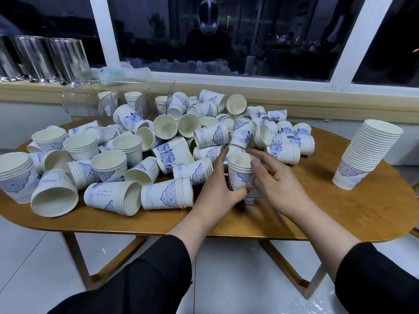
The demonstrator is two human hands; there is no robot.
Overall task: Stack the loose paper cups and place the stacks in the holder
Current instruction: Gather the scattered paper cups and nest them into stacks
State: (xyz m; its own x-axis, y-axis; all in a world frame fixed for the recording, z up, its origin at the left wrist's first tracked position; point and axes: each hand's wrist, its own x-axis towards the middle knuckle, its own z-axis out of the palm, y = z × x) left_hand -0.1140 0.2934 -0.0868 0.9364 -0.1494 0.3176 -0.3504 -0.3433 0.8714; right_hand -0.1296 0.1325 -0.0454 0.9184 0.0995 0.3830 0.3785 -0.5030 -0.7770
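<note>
The left hand (217,189) grips a short stack (240,173) upright over the table (317,211); the right hand (278,184) hovers beside it, fingers apart. I think rims should be aligned before pressing. Beyond lies the heap of cups (158,141), a tall stack (367,152), then the holder (118,98) near the window (226,37).
</note>
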